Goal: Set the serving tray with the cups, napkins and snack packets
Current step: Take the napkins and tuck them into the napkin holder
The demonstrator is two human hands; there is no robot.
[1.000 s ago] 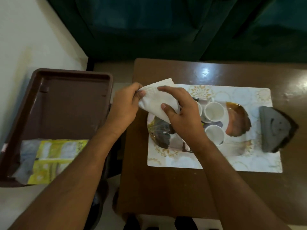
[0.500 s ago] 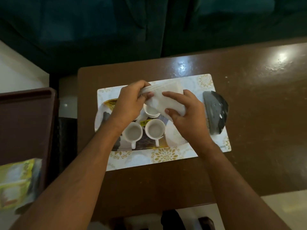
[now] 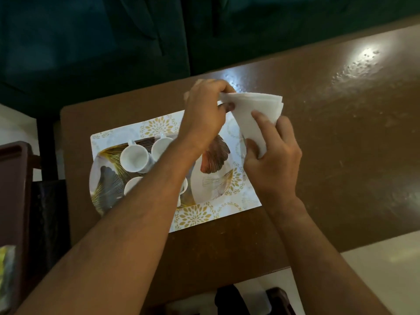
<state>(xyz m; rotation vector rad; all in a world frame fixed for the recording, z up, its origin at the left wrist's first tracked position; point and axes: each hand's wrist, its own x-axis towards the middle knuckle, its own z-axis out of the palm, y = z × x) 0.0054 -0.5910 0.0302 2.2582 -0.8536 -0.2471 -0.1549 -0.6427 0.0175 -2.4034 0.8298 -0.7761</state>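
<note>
Both hands hold a stack of white napkins (image 3: 254, 112) above the right end of the oval serving tray (image 3: 216, 183), which has leaf patterns. My left hand (image 3: 205, 112) pinches the stack's upper left corner. My right hand (image 3: 272, 158) grips its lower end. Several white cups (image 3: 135, 159) stand on the tray's left half, partly hidden by my left forearm. The tray lies on a white and gold placemat (image 3: 193, 215). A yellow snack packet (image 3: 5, 267) shows at the far left edge.
The placemat sits on a brown wooden table (image 3: 341, 133). A dark brown bin (image 3: 13, 189) holding the yellow packet stands to the left of the table. Dark green curtain fills the back. Pale floor lies at lower right.
The view has swung left to right over the table. Both hands carried the napkins from above the cups to the tray's right end. The dark packet seen earlier is out of sight.
</note>
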